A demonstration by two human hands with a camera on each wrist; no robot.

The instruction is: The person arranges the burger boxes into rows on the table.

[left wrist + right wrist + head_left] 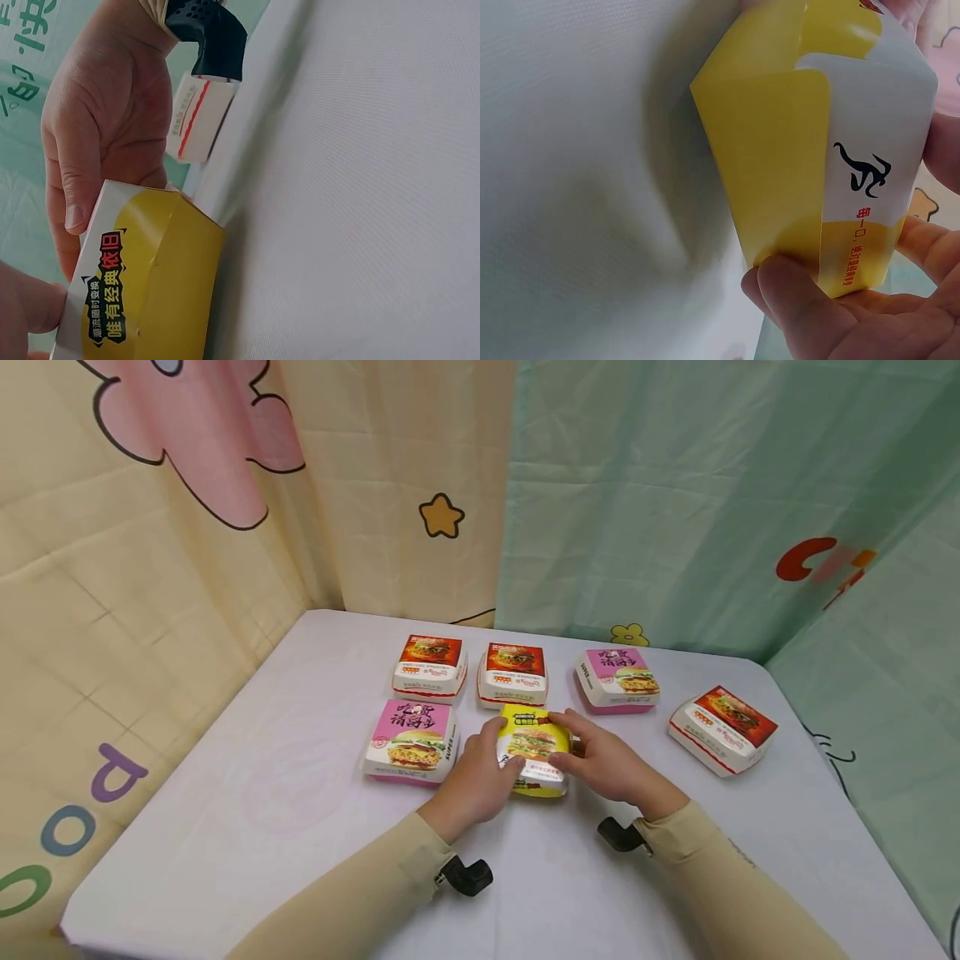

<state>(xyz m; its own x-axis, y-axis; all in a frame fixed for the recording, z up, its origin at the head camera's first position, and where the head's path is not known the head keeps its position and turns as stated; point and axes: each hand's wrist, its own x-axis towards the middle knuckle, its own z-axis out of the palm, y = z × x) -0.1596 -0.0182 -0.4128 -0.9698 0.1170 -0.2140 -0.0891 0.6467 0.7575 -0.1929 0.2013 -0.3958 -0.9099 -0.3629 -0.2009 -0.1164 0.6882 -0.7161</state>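
Note:
A yellow and white burger box (534, 745) is between my two hands near the middle of the table. My left hand (474, 777) grips its left side, with the thumb by the near left corner. My right hand (606, 760) holds the opposite side, thumb and fingers spread along the edge. The right wrist view shows fingertips (787, 289) against the box's yellow side and a shadow on the cloth beside it. Whether its base touches the table, I cannot tell. A pink burger box (412, 743) lies just left of my left hand.
Behind the yellow box stand two red-topped burger boxes (429, 668) and, to their right, another pink box (617, 681). One more red-topped box (723, 731) lies angled at the right. Printed curtains (420, 460) hang behind the white table (225, 827).

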